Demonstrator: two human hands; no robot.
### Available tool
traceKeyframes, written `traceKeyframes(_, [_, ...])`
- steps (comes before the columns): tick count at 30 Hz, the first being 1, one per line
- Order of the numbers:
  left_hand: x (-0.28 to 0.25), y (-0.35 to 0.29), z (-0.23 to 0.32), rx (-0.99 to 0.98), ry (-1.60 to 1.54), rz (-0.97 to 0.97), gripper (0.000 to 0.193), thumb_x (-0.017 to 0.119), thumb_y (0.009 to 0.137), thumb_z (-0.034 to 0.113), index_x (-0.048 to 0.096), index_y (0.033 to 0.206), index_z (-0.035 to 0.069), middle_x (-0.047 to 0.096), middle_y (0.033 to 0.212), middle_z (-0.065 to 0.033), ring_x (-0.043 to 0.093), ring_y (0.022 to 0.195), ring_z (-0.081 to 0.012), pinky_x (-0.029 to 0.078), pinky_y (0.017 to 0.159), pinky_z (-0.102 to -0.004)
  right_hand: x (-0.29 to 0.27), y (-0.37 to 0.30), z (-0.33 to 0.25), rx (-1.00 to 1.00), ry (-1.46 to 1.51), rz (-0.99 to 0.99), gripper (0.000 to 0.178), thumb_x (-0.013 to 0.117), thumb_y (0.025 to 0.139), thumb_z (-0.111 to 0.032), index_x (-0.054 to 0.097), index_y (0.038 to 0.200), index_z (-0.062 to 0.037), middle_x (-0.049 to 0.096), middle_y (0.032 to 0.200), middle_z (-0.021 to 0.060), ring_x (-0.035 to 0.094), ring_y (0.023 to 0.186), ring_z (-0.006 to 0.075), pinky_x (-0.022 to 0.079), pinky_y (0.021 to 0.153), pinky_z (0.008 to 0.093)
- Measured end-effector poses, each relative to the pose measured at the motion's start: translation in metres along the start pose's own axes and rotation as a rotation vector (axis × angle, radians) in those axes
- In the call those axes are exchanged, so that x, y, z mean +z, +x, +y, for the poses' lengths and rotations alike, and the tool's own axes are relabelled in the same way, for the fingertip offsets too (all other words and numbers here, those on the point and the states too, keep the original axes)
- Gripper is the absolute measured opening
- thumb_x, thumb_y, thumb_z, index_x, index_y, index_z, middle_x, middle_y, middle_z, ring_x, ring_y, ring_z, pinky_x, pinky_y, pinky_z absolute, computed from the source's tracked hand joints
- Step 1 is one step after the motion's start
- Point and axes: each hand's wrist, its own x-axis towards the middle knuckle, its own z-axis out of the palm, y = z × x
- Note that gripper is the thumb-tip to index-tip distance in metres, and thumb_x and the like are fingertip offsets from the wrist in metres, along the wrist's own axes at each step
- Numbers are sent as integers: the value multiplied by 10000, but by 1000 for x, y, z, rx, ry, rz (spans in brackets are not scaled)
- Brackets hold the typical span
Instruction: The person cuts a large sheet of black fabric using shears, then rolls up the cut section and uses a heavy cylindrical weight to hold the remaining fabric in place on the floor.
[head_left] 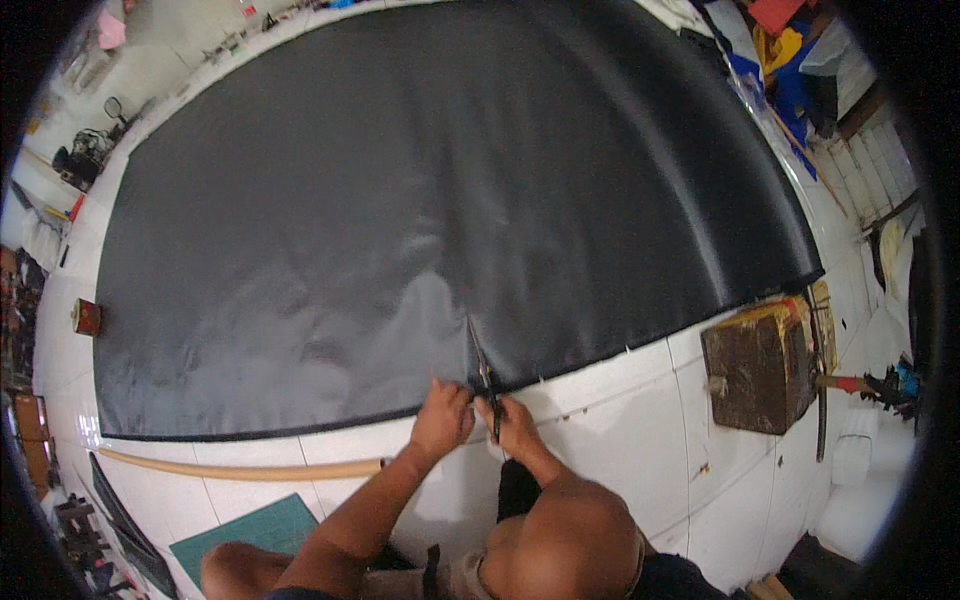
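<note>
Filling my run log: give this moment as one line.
left hand: at edge of black sheet; right hand: holds scissors; blades: pointing away

A sheet (pixel 300 220) is lying between a can (pixel 87 317) at its left edge and a block (pixel 760 365) by its near right corner. Scissors (pixel 482 368) in the right hand (pixel 515 428) are crossing its near edge; before it, left, a tube (pixel 240 469) is lying beyond a mat (pixel 245 535).

The sheet (pixel 400 210) is black, the tube (pixel 250 471) tan, the mat (pixel 250 530) green, the block (pixel 758 370) brown, the tiles (pixel 620 450) white.
</note>
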Motion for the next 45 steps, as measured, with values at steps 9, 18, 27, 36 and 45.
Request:
traceKeyframes(9, [-8, -5, 19, -34, 286, -135, 411, 636, 761, 167, 588, 1143, 24, 585, 1130, -140, 554, 1104, -327, 446, 962, -468, 2, 42, -8, -42, -10, -56, 529, 603, 914, -555, 587, 707, -68, 494, 524, 11, 503, 471, 125, 383, 447, 290])
traceKeyframes(18, [-6, -5, 23, -41, 286, -140, 535, 630, 761, 119, 528, 1272, -1, 566, 1169, -159, 530, 1164, -362, 454, 999, -466, 9, 95, -36, 5, 100, -67, 550, 589, 927, -535, 571, 715, -29, 520, 573, 66, 551, 536, 182, 445, 538, 373])
traceKeyframes(27, [-10, -3, 23, -77, 259, -193, 555, 613, 786, 116, 496, 1308, -30, 547, 1232, -183, 498, 1214, -380, 424, 1049, -472, 13, 124, -44, 13, 87, -30, 562, 599, 912, -566, 521, 673, -64, 495, 549, 52, 521, 498, 157, 422, 492, 340])
traceKeyframes(36, [-12, -1, 23, -78, 241, -299, 537, 594, 832, 170, 488, 1317, -33, 514, 1302, -189, 473, 1250, -389, 404, 1073, -495, 18, 227, -124, 15, 100, -30, 636, 574, 882, -648, 521, 653, -57, 504, 536, 45, 531, 462, 173, 436, 459, 340])
traceKeyframes(45, [-15, 0, 19, -128, 192, -345, 553, 590, 854, 192, 470, 1347, -26, 493, 1341, -195, 462, 1260, -393, 405, 1068, -513, 24, 250, -143, 15, 180, -30, 515, 661, 878, -555, 533, 710, -84, 473, 569, 4, 447, 450, 108, 377, 422, 271])
